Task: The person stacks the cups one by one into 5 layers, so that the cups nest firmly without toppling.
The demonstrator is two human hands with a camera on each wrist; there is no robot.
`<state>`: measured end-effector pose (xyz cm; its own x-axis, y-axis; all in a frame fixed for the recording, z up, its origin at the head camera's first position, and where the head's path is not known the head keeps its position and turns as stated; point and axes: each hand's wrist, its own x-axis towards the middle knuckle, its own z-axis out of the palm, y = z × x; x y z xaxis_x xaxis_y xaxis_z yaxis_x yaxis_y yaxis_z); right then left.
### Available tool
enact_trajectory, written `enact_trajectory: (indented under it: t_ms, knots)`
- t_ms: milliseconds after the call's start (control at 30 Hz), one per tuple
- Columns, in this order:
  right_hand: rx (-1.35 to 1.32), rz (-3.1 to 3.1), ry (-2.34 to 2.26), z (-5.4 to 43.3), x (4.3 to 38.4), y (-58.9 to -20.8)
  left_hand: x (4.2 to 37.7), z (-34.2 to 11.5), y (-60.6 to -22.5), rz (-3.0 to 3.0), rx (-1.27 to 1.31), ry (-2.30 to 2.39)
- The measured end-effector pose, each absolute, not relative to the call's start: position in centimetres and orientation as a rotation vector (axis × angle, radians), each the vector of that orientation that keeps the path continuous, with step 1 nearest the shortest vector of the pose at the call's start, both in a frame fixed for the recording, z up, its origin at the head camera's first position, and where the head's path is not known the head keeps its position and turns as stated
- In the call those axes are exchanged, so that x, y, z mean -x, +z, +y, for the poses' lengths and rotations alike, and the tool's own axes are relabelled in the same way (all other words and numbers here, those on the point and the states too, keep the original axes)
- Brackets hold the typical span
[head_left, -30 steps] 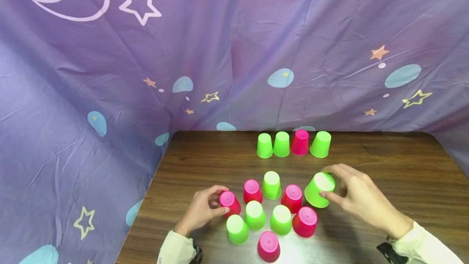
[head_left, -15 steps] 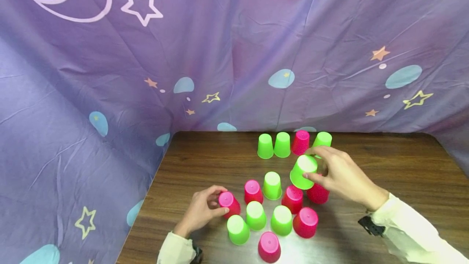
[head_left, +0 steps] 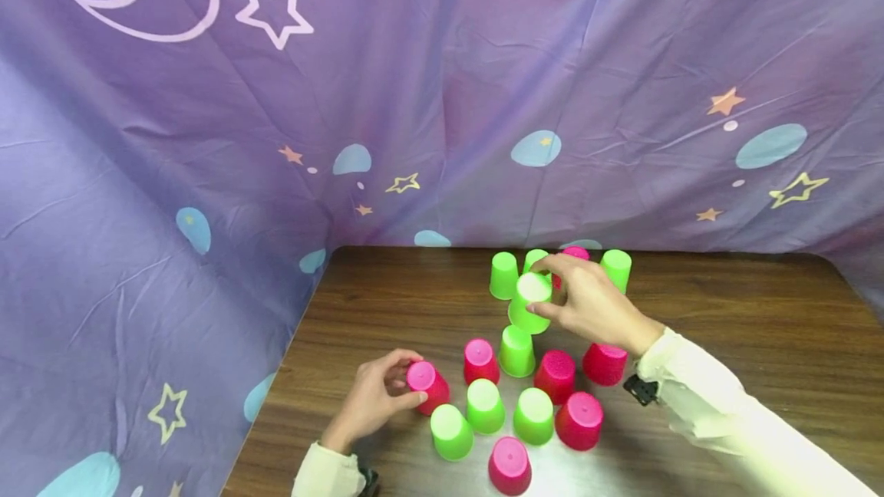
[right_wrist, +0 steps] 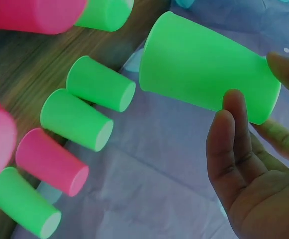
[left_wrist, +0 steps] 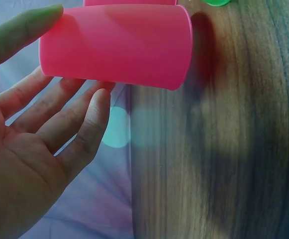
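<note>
My right hand (head_left: 594, 301) holds an upside-down green cup (head_left: 530, 304) by its narrow base, between thumb and fingers. In the right wrist view this green cup (right_wrist: 209, 67) hangs in the air. In the head view it is between the back row and a standing green cup (head_left: 517, 351). My left hand (head_left: 373, 397) pinches an upside-down pink cup (head_left: 427, 387) at the left of the group. The left wrist view has the thumb near this pink cup's (left_wrist: 117, 45) base and fingertips beneath; whether its rim touches the table I cannot tell.
Several upside-down pink and green cups stand in front of me, among them a near pink cup (head_left: 509, 466) and a right pink cup (head_left: 605, 364). A back row includes a green cup (head_left: 504, 276). The wooden table (head_left: 746, 313) meets a purple curtain (head_left: 483, 98).
My right hand has lifted the green cup off the right-hand pink cup and carried it leftward and back. My left hand stays at its pink cup.
</note>
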<state>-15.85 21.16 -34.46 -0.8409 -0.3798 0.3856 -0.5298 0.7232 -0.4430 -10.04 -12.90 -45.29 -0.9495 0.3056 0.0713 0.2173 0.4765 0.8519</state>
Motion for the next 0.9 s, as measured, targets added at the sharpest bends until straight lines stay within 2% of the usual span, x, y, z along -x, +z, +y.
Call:
enact_trajectory:
  t_ms: [367, 900]
  knots:
    - [-0.756, -2.750, 0.864, 17.5, 19.3, -34.8, 9.6, -13.3, -44.4, 2.661, -0.402, 1.455]
    - [-0.726, -2.836, 0.900, 14.1, 23.7, -37.6, 9.3, -13.3, -43.8, 2.700, -0.433, 1.437]
